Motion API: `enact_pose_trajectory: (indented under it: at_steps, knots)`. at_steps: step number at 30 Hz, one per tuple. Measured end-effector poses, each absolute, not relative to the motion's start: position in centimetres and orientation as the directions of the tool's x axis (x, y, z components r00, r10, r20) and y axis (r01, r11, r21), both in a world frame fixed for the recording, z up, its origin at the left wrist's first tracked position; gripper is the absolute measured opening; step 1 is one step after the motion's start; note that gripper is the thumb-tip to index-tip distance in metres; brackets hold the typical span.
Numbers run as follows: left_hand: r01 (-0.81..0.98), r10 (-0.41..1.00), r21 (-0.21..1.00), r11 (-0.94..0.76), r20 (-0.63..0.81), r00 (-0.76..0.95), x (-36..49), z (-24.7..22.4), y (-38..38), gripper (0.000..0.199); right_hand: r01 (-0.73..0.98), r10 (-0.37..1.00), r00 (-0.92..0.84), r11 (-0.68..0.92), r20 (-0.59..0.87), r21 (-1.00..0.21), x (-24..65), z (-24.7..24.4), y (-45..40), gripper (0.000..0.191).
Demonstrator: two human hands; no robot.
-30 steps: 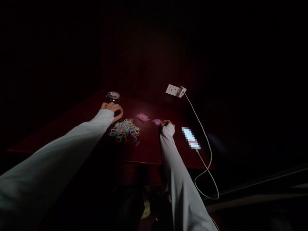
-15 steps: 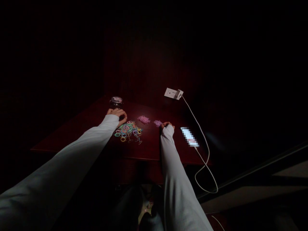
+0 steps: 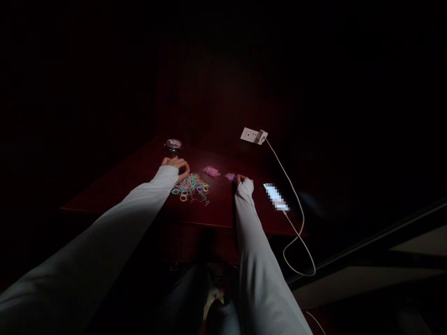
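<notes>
Left hand: taking the pink pile [image 3: 211, 172] as the clock's centre, our left hand [image 3: 176, 164] lies at nine o'clock, fingers curled toward the thumb; we cannot tell whether it pinches anything.
Right hand: our right hand [image 3: 245, 179] sits at three o'clock, fingers bent in at the purple pile [image 3: 231, 177]; any pinch is too small to make out.
Mixed rings: the multicoloured heap [image 3: 192, 186] spreads at eight o'clock, against our left hand.
Handling: we would do well to lift single pieces by fingertip, since the rings look tangled, and use a light touch so the small piles don't scatter.
Jar: the round container [image 3: 173, 146] stands at ten o'clock, beyond our left knuckles.
Edges: the phone [image 3: 276, 197] lies toward four o'clock; the wall socket [image 3: 250, 135] is at two.
</notes>
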State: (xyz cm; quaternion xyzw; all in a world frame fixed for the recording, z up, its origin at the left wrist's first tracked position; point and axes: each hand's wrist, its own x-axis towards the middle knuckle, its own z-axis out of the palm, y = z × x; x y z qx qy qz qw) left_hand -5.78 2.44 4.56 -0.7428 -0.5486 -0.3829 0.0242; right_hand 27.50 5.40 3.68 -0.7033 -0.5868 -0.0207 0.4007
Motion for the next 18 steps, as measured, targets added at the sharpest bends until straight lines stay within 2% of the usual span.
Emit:
enact_pose_trajectory:
  at_steps: [2, 7, 11, 14, 18]
  knots:
    - [0.840, 0.795, 0.399, -0.368, 0.604, 0.062, -5.5, 4.4, 2.5, 0.009, 0.814, 0.827, 0.336, -0.014, 0.451, -0.581, 27.0, 3.9, 5.2, 0.038]
    - [0.814, 0.820, 0.432, -0.390, 0.564, 0.093, -5.5, 4.2, 2.1, 0.013, 0.876, 0.834, 0.211, 0.069, 0.510, -0.476, 25.6, 4.0, 4.6, 0.037]
    - [0.715, 0.804, 0.452, -0.534, 0.534, 0.263, -5.7, 4.5, 0.9, 0.032, 0.924, 0.870, 0.043, 0.153, 0.491, -0.352, 24.5, 4.2, 3.8, 0.032]
    - [0.678, 0.792, 0.453, -0.579, 0.508, 0.338, -5.5, 4.4, 0.1, 0.048, 0.930, 0.889, -0.092, 0.237, 0.448, -0.280, 23.8, 4.8, 3.1, 0.030]
    - [0.708, 0.820, 0.440, -0.552, 0.439, 0.366, -5.1, 3.7, -0.5, 0.064, 0.906, 0.894, -0.139, 0.289, 0.427, -0.310, 22.9, 6.2, 2.8, 0.029]
